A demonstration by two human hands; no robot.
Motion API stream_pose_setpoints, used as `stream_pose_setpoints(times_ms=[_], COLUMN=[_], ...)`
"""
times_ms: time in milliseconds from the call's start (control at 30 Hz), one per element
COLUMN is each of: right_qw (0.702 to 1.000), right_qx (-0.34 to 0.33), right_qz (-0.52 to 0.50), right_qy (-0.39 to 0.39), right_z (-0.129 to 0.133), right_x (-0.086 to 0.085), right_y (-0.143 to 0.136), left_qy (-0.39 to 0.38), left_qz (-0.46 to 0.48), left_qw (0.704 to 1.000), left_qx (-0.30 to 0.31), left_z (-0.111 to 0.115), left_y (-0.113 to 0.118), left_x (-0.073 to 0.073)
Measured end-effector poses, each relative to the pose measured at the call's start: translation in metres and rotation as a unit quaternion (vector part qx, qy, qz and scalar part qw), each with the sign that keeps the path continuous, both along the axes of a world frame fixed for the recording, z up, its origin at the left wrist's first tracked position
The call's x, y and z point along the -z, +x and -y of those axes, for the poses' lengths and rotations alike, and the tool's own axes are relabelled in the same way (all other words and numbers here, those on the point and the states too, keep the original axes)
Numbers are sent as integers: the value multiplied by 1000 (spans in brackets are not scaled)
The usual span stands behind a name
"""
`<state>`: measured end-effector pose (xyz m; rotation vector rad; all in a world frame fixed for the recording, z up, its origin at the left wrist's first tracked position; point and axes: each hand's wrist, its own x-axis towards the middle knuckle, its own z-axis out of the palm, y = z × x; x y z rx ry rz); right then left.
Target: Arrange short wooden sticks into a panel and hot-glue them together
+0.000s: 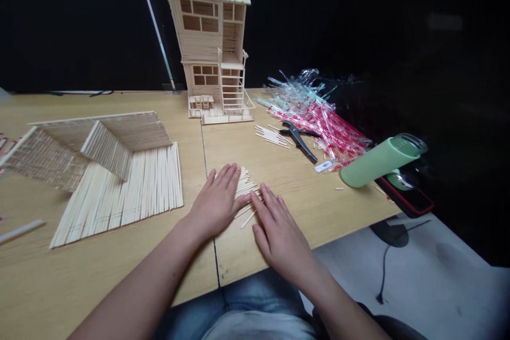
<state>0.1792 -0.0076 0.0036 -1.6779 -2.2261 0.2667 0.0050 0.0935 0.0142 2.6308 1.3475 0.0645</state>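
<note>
Several thin wooden sticks (244, 187) lie in a loose pile on the wooden table, partly covered by my hands. My left hand (218, 200) rests flat over the pile's left side, fingers stretched out. At the pile's right edge is my right hand (279, 228), palm down with its fingers extended, the fingertips close to my left thumb. To the left stands a partly walled stick structure (131, 191) on a stick floor. A two-storey stick house (199, 37) with a roof, ladder and railing stands upright at the back.
Black cutters (299, 141) lie beside more sticks (274, 137). Behind them is a heap of clear and red plastic wrappers (319, 117). A green bottle (370, 162) and a red-edged phone (412, 196) are at the table's right edge. A white stick (22, 231) lies far left.
</note>
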Motion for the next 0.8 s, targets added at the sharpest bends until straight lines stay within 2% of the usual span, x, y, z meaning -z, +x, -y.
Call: stream_pose_setpoints(times_ms=[167, 300, 467, 600, 700, 800], right_qw=[999, 999, 999, 998, 997, 995], right_qx=[17, 18, 39, 56, 55, 53], right_qz=[-43, -28, -6, -27, -60, -74], right_qy=[-1, -16, -17, 3, 18, 27], right_z=[-19, -25, -11, 5, 14, 18], right_x=[1, 1, 3, 8, 13, 14], right_y=[-13, -19, -31, -38, -36, -28], left_qy=[9, 12, 2, 21, 25, 32], left_qz=[19, 25, 1, 6, 10, 6], left_qw=[1000, 1000, 1000, 998, 996, 996], left_qx=[6, 15, 30, 54, 82, 83], left_z=[-3, -4, 3, 10, 12, 13], left_y=[-1, -3, -2, 0, 0, 0], left_x=[3, 4, 2, 3, 3, 3])
